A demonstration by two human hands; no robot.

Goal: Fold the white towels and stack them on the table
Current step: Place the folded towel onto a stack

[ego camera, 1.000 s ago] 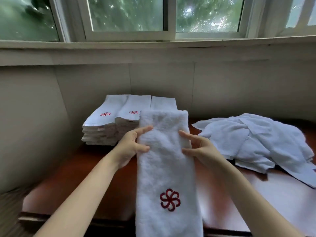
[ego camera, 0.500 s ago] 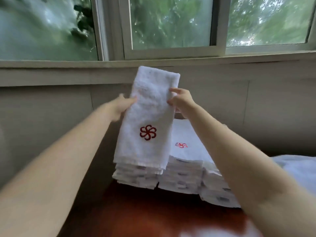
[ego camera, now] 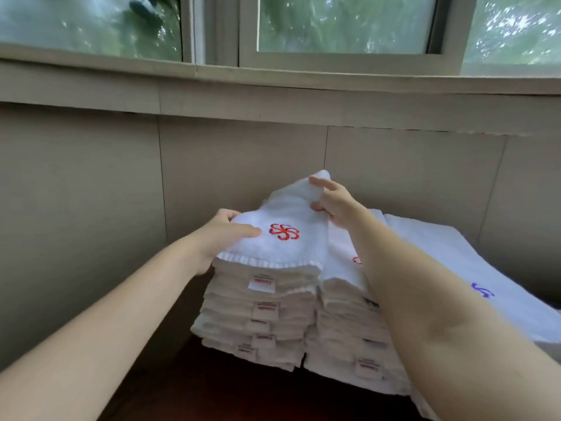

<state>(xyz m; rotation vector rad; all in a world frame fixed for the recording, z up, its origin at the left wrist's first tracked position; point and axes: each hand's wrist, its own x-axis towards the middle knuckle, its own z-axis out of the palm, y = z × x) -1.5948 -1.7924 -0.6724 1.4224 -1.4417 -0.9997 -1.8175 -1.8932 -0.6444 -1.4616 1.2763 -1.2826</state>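
A folded white towel [ego camera: 288,220] with a red pinwheel logo lies on top of the left stack of folded towels [ego camera: 261,317]. My left hand [ego camera: 221,235] grips its near left edge, thumb on top. My right hand [ego camera: 334,202] pinches its far right corner, which is still lifted off the stack. A second stack [ego camera: 349,338] stands right beside the first, partly hidden by my right forearm.
A third folded pile with a purple logo [ego camera: 482,290] sits to the right. The stacks rest on a dark brown table [ego camera: 212,390] against a beige wall below a window sill. The loose towel heap is out of view.
The towel went from lying lengthwise in front of me, to held up in the air, to laid down on the left stack. My view has turned left and closer to the stacks.
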